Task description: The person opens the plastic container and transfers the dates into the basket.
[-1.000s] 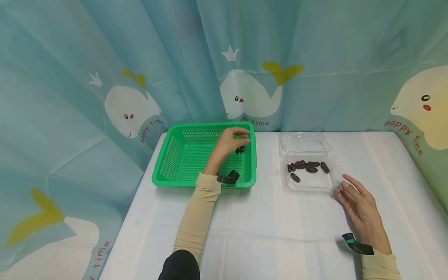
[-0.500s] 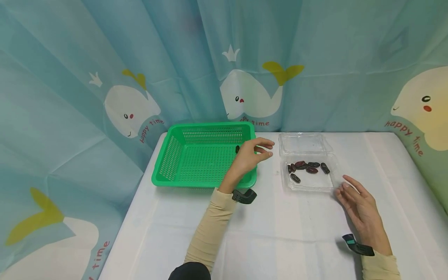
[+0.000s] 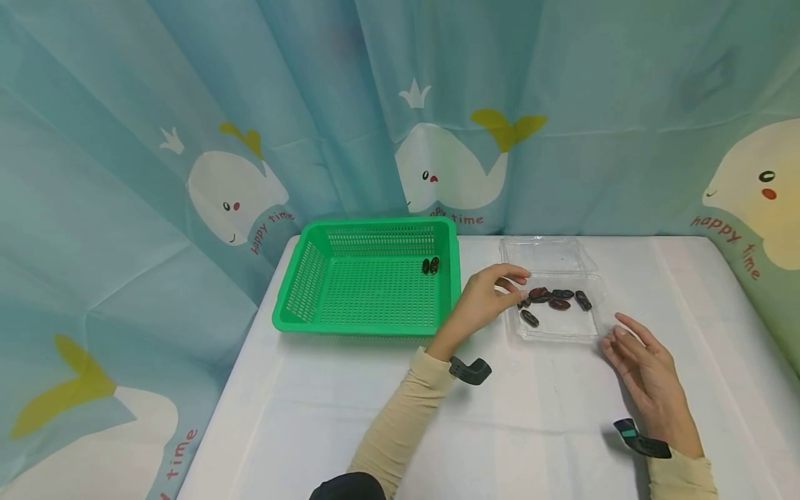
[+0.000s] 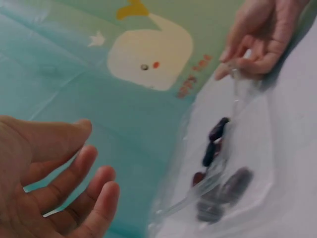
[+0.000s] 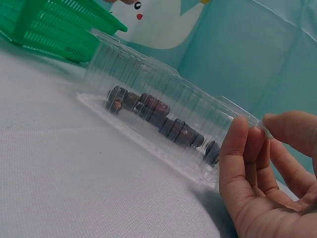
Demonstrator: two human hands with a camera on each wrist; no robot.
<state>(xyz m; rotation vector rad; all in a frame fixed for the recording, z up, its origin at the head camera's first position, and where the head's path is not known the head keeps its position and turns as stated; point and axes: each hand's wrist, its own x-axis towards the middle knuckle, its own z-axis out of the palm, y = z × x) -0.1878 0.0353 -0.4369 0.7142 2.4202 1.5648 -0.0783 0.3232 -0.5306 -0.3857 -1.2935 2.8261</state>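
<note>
Several dark brown dates (image 3: 559, 304) lie in a clear plastic box (image 3: 571, 328), whose lid (image 3: 539, 255) is folded back behind it. My left hand (image 3: 480, 303) is over the box's left edge, overlapping the leftmost dates in the head view. With thumb and fingertips apart, this left hand (image 4: 59, 183) has nothing between them in the left wrist view. My right hand (image 3: 646, 378) is at the box's right side. Its thumb and fingers pinch the corner of the rim in the right wrist view, where the dates (image 5: 156, 111) show through the ribbed wall.
Left of the box stands a green plastic basket (image 3: 350, 326), with two dates (image 3: 430, 265) at its right end. A white cloth (image 3: 531, 417) covers the table. Behind it hangs a blue curtain (image 3: 337, 173) printed with whales.
My left hand has moved right, from over the basket's right end to the left edge of the box, uncovering the two dates in the basket. My right hand has stayed at the box's corner.
</note>
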